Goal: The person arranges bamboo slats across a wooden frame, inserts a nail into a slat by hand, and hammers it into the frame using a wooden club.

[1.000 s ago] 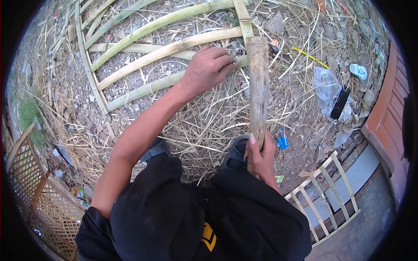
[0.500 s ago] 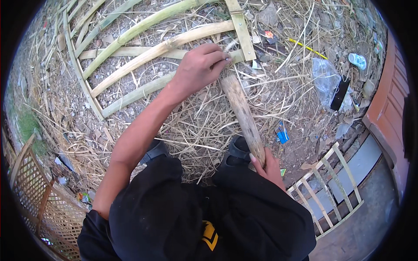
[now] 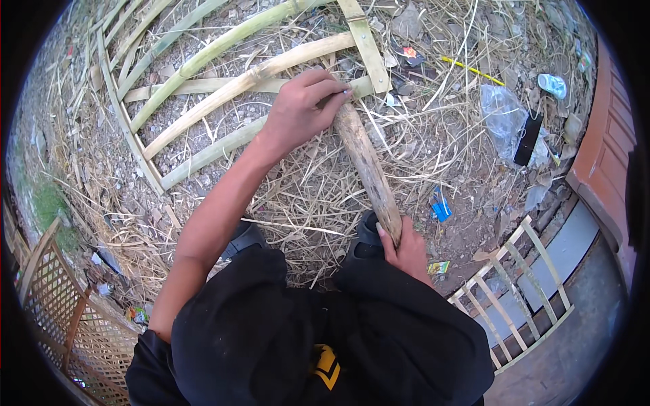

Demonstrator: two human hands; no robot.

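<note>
My right hand [image 3: 407,252] is wrapped round the near end of a thick wooden stick [image 3: 365,162], rough and brown with dark patches. The stick slants away to the far left, its far end right by the fingertips of my left hand [image 3: 308,105]. That left hand is closed in a pinch. A tiny greyish tip shows at its fingers, too small to name. Beneath and beyond it lies a bamboo frame [image 3: 223,88] of long curved slats, partly covered by the hand. Small metal fastener heads dot the short crosspiece [image 3: 365,47] at the frame's right end.
Dry bamboo shavings [image 3: 305,203] litter the ground between my feet. To the right lie a clear plastic bag [image 3: 500,118], a black flat object [image 3: 528,139], a yellow strip [image 3: 474,71] and a blue wrapper [image 3: 441,206]. A smaller slatted frame [image 3: 518,298] and a woven panel [image 3: 64,298] flank me.
The stick's far end has risen and shifted left, right up to my left fingertips. My right hand has moved slightly up and left with it. The left hand stays pinched.
</note>
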